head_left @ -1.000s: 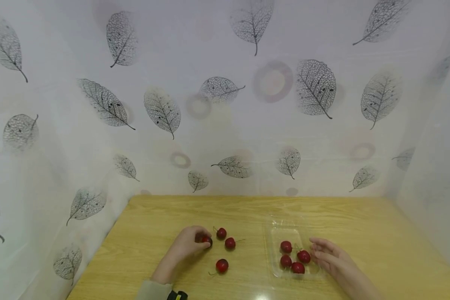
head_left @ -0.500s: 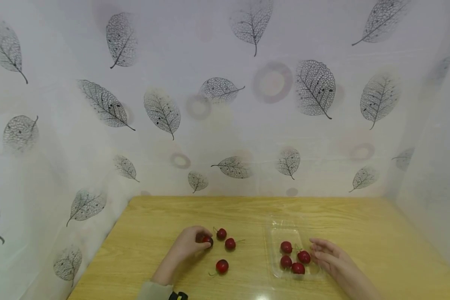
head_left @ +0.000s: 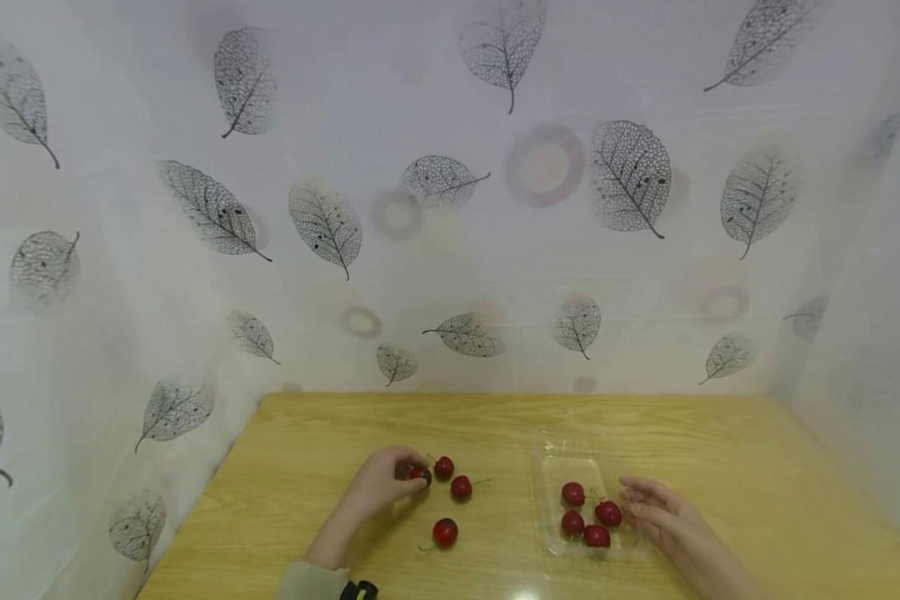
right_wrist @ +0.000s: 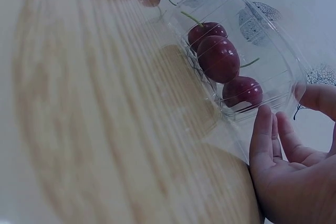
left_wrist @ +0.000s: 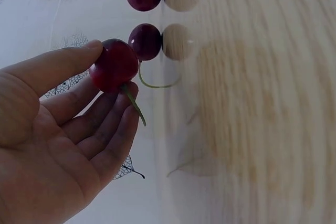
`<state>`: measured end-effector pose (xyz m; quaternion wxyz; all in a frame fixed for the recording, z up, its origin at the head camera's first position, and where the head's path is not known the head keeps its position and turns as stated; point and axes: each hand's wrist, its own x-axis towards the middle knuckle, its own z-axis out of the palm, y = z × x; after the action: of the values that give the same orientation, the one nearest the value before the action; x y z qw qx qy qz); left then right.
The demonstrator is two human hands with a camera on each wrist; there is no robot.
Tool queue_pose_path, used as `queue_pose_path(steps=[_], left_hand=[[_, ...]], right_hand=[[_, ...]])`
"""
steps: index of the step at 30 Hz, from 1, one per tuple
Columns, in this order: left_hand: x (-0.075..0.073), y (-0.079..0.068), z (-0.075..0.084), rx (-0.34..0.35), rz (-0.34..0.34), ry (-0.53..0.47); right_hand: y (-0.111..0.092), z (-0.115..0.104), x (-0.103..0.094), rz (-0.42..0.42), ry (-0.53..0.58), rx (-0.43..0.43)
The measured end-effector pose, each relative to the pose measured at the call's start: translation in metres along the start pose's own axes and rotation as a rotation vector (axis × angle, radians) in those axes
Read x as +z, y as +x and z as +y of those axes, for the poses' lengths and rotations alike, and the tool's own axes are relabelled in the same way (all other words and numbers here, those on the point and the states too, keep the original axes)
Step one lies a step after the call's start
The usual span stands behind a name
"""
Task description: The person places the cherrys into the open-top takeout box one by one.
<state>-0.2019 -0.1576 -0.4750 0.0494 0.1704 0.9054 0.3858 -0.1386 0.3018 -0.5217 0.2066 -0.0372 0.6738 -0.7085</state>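
Note:
My left hand [head_left: 381,483] pinches a dark red cherry [left_wrist: 114,65] between thumb and fingers. Its green stem hangs down past the fingers in the left wrist view. Close by on the table lie two cherries [head_left: 443,467] with stems, and another cherry [head_left: 445,532] sits nearer the front. On the right, a clear plastic container [right_wrist: 283,40] holds several cherries [head_left: 572,523]. At its right end is my right hand [head_left: 667,518], fingers relaxed and spread, fingertips right at the container's wall.
The wood-grain table [head_left: 330,425] has a glossy surface with reflections. Behind it and along both sides hangs a pale sheet [head_left: 450,250] printed with leaves. A dark band [head_left: 360,590] shows at the left sleeve.
My left hand has shifted slightly up and to the right with the pinched cherry. My right hand, the container and the other cherries stay where they were.

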Motion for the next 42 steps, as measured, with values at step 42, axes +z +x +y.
queue_pose_path(steps=[42], left_hand=[[0.031,0.032,0.042,0.09,-0.025,-0.025]], right_hand=[[-0.002,-0.002,0.001,-0.002,0.044,-0.006]])
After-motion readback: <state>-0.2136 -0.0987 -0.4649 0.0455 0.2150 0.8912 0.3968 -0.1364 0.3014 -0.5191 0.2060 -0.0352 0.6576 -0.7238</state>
